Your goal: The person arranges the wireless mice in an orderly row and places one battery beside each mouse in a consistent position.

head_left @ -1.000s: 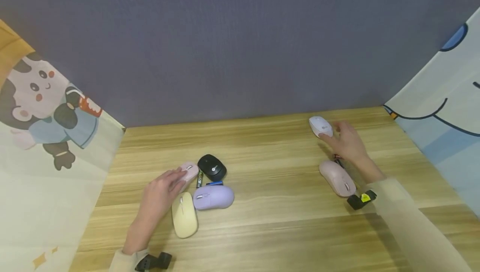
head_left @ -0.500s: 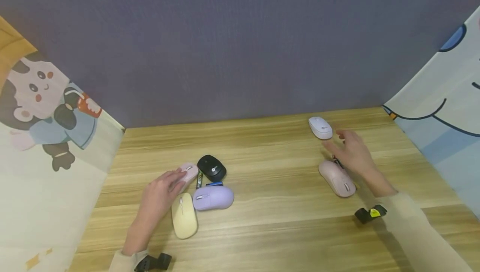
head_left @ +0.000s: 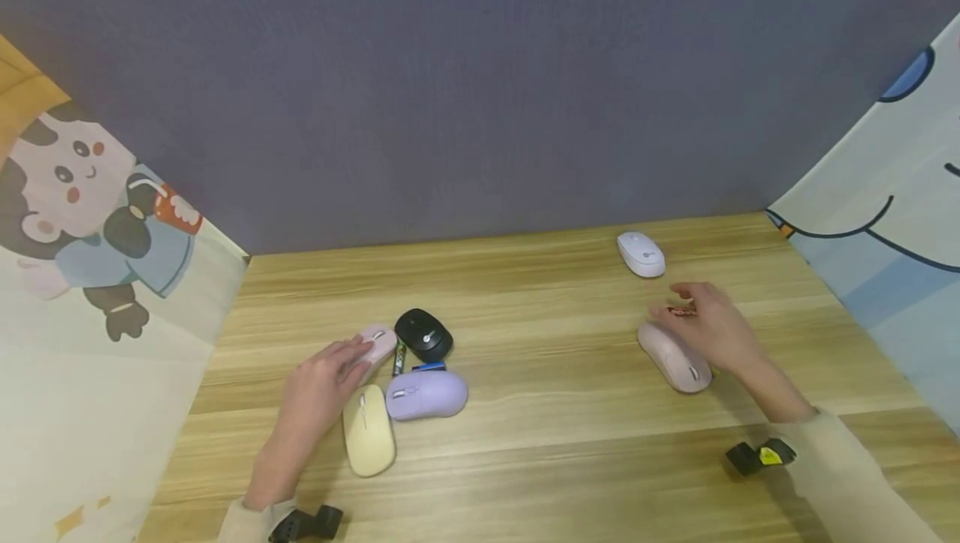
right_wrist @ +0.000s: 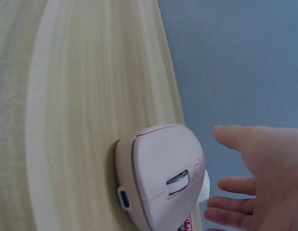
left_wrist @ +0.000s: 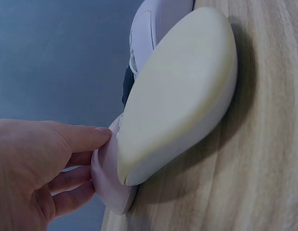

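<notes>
My left hand (head_left: 326, 381) holds a pale pink mouse (head_left: 381, 340) on the table, thumb and fingers at its sides in the left wrist view. A yellow mouse (head_left: 369, 430), a purple mouse (head_left: 427, 395) and a black mouse (head_left: 423, 335) lie close around it. My right hand (head_left: 712, 326) is held with fingers apart over a small red-labelled battery (head_left: 682, 311), with nothing between them in the right wrist view. A second pink mouse (head_left: 675, 357) lies just below that hand. Farther back lies a white mouse (head_left: 641, 255).
Between the left-side mice are a dark patterned battery (head_left: 399, 360) and a small blue item (head_left: 430, 366). A grey panel (head_left: 480, 110) rises along the table's back edge. Printed cartoon sheets (head_left: 892, 193) border both sides.
My right hand has left the white mouse and come back toward the person, over the red-labelled battery. The white mouse has stayed put. My left hand has not moved.
</notes>
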Demonstrator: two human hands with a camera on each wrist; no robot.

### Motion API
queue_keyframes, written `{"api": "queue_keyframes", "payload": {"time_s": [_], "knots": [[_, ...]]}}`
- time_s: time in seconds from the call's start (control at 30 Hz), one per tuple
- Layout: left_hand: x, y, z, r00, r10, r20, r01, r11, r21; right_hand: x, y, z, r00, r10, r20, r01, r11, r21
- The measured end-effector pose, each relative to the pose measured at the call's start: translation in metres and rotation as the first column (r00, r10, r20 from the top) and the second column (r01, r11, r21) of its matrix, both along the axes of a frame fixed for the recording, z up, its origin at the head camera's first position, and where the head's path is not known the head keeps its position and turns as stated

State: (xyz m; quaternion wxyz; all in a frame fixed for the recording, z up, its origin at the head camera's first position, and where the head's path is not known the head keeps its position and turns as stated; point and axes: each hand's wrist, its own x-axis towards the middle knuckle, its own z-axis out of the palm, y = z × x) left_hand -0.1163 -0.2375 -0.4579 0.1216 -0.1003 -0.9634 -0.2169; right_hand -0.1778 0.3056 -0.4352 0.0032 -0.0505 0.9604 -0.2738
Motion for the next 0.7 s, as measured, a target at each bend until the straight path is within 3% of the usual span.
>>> {"api": "queue_keyframes", "payload": {"time_s": [0.33, 0.7], "knots": [[0.001, 0.0, 0.002, 0.999, -0.018, -0.032, 0.018, 1.0, 0.007, 0.01, 0.004, -0.005, 0.999, 0.014, 0.044, -0.015, 1.0, 0.019], [0.004, 0.002, 0.007, 1.0, -0.002, -0.009, 0.002, 1.0, 0.006, 0.02, 0.006, -0.008, 0.996, 0.068, -0.052, -0.067, 0.998, 0.02]]}}
